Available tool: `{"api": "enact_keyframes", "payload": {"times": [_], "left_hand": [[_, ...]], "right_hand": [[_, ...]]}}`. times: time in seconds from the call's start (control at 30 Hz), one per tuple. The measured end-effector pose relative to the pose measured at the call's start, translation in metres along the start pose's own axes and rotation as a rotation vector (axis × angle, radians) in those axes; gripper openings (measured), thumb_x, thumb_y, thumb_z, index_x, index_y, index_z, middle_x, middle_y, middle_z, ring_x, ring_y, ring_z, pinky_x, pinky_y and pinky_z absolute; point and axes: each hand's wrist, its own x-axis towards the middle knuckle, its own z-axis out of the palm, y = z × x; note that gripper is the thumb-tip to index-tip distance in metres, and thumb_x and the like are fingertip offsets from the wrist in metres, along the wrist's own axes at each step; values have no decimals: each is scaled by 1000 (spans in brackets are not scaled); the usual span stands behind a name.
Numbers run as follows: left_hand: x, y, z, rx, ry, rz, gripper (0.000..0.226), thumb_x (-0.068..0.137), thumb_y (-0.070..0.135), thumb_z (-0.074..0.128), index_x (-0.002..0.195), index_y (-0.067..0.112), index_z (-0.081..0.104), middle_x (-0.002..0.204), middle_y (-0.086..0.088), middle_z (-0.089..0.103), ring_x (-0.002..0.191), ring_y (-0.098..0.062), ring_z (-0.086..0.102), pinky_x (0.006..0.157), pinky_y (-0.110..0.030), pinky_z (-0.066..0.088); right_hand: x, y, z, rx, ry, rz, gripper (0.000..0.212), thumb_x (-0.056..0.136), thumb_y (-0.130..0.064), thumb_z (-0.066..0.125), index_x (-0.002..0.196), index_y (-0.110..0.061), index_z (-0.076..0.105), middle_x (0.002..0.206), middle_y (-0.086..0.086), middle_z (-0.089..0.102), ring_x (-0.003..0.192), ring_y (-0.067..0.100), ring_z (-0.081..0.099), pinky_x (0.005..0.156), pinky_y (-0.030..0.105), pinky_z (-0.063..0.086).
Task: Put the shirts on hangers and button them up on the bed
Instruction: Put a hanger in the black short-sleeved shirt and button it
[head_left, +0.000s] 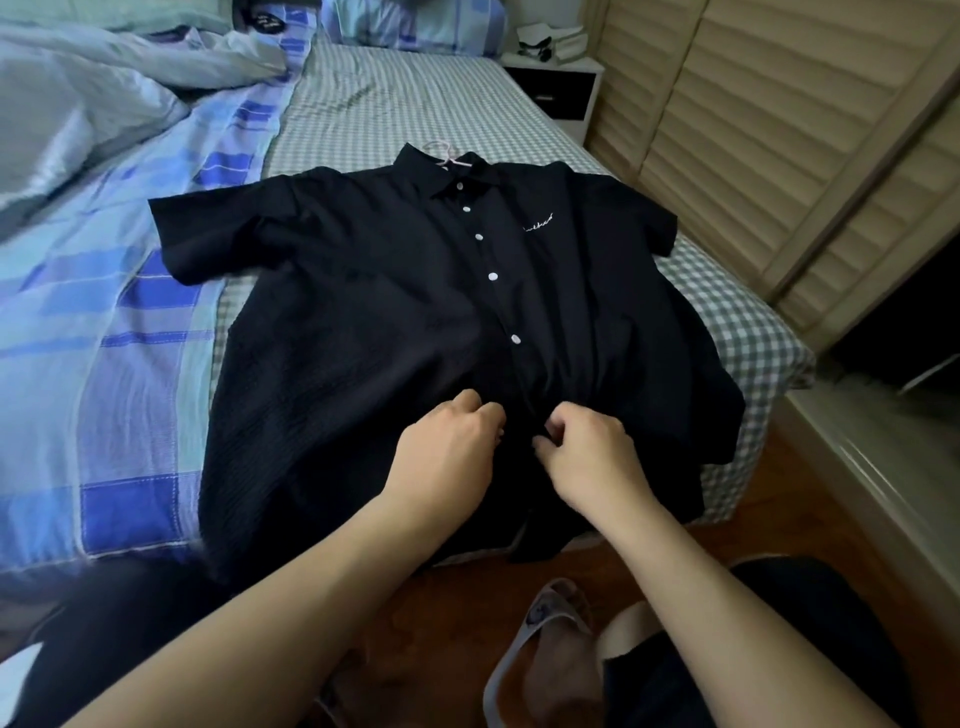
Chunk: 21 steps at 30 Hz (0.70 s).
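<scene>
Now you are pinching the soft, limp black shirt (363, 322) at its lower placket with left hand (447, 457) and right hand (587, 457), as it is lying hangered on the bed (363, 104).

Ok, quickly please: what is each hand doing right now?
Left hand: fingers curled, pinching the black short-sleeved shirt at its front placket.
Right hand: fingers curled, pinching the same placket.
</scene>
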Motion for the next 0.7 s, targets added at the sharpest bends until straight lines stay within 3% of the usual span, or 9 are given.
{"api": "enact_keyframes", "payload": {"times": [0.07,0.17,0.27,0.33,0.4,0.47,0.6,0.7], "left_hand": [[4,-1,-4,-68,-6,-59,14,97,30,58,103,29,71,102,6,62,92,-23,64,74,-40,55],[12,-1,-15,-291,-60,-232,12,90,23,66,88,30,75,85,7,72,83,-17,69,78,-34,57],[13,4,-24,-787,-158,-454,10,89,10,72,80,15,75,71,-5,74,67,-19,73,73,-38,64],[9,7,-28,-1089,-213,-555,3,89,1,73,87,-1,73,73,-13,71,65,-20,72,70,-34,65],[5,8,-27,-1225,-240,-608,4,88,-1,74,90,-4,72,73,-14,69,67,-20,71,68,-28,63],[2,9,-24,-1262,-243,-613,2,88,-1,74,90,-2,73,73,-13,69,68,-19,70,69,-27,63],[-1,11,-21,-1249,-195,-560,2,91,0,72,90,0,75,73,-12,71,65,-15,68,67,-23,61],[-3,11,-21,-1133,-146,-502,6,91,4,72,90,7,78,75,-13,75,68,-17,69,75,-30,62]], "right_hand": [[-2,8,-5,309,-118,125,27,90,-27,74,77,-9,59,66,-2,58,66,20,57,59,30,41],[-8,12,-22,864,-357,275,16,92,-8,71,77,-14,68,76,0,72,76,16,68,72,33,52],[-6,13,-34,1126,-509,323,7,92,-6,68,90,-13,68,86,2,74,80,14,70,80,33,55],[-3,12,-35,1157,-523,332,4,91,-8,69,92,-12,68,91,5,74,84,18,71,86,38,57],[-4,8,-32,1138,-498,322,4,91,-10,70,90,-12,67,93,8,74,91,22,71,91,42,58],[-6,4,-27,1079,-439,283,7,91,-11,71,87,-13,66,93,8,72,92,21,70,89,41,58],[-9,-5,-17,977,-316,196,18,92,-16,72,74,-19,69,80,2,73,81,16,70,70,31,53],[-10,-8,-14,965,-272,172,22,91,-15,73,70,-21,71,75,1,73,73,13,69,66,29,51]]}}
